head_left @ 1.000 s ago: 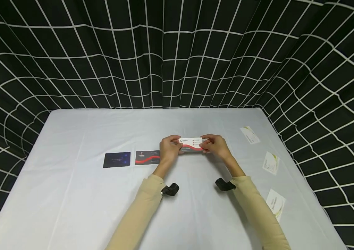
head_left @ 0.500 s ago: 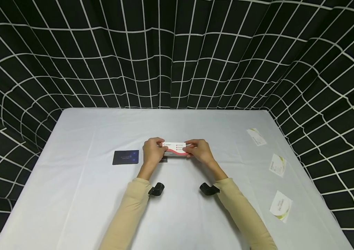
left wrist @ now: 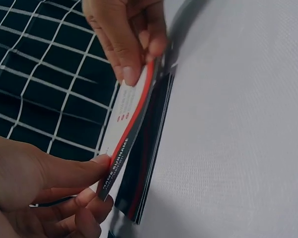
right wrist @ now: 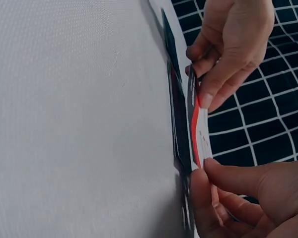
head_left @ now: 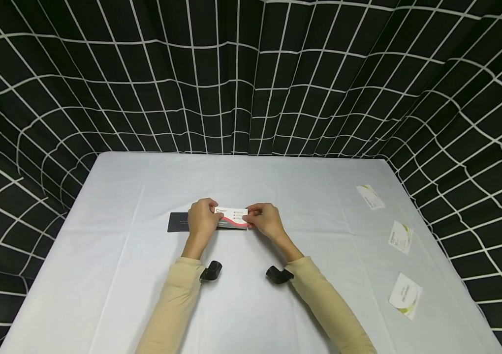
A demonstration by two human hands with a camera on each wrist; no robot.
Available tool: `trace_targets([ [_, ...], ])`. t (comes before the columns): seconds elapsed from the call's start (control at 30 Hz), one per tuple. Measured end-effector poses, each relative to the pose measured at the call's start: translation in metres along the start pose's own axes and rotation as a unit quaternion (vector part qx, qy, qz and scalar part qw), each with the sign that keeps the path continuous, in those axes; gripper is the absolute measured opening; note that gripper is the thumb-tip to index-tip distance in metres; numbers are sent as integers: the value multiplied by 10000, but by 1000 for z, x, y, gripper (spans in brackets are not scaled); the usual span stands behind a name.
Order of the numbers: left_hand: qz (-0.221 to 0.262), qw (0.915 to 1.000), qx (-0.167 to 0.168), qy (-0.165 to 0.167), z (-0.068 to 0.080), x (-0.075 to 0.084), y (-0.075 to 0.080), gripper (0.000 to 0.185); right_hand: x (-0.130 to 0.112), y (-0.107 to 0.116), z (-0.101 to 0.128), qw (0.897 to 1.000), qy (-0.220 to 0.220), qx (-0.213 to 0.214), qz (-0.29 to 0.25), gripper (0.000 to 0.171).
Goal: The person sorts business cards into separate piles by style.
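Note:
Both hands hold one white, red and grey business card [head_left: 233,212] between them, just over the table. My left hand [head_left: 202,221] pinches its left end with thumb and fingers; my right hand [head_left: 267,219] pinches the right end. In the left wrist view the card appears tilted, with the printed words "NAME SURNAME" along its dark strip. Under it lies a dark card with a red stripe [left wrist: 156,116], mostly covered in the head view. To the left a dark blue card [head_left: 177,222] lies flat, partly behind my left hand.
Three white and yellow-green cards [head_left: 370,196] lie spread along the table's right side. A white cloth [head_left: 113,275] covers the table. Black curtains with a white grid [head_left: 251,88] stand behind and at both sides. A black wrist camera [head_left: 211,271] sits on each sleeve.
Both hands have moved left with the white and red card, from beside the red-striped dark card to over it. The head view has shifted a little left.

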State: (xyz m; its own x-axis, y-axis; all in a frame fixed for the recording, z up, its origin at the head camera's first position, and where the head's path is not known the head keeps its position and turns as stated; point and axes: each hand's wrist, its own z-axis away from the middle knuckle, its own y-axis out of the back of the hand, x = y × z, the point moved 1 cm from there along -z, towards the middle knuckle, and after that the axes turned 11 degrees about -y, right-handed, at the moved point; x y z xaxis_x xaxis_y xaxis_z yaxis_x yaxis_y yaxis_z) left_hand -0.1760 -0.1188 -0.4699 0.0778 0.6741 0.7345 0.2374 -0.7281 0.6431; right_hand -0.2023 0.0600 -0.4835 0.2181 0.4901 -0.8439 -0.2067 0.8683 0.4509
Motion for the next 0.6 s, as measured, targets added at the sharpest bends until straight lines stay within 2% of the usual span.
trace_targets([
  [0.17,-28,9999,17,96,2,-5,2,28,1,-9,0,9994,187,142,242,23],
  [0.33,-256,9996,14,87,2,-7,-3,30,1,-12,0,9974,263,363,573,23],
  [0.6,-1048,9945,-29,67,3,-7,-8,31,0,-15,1,9904,461,651,1133,24],
])
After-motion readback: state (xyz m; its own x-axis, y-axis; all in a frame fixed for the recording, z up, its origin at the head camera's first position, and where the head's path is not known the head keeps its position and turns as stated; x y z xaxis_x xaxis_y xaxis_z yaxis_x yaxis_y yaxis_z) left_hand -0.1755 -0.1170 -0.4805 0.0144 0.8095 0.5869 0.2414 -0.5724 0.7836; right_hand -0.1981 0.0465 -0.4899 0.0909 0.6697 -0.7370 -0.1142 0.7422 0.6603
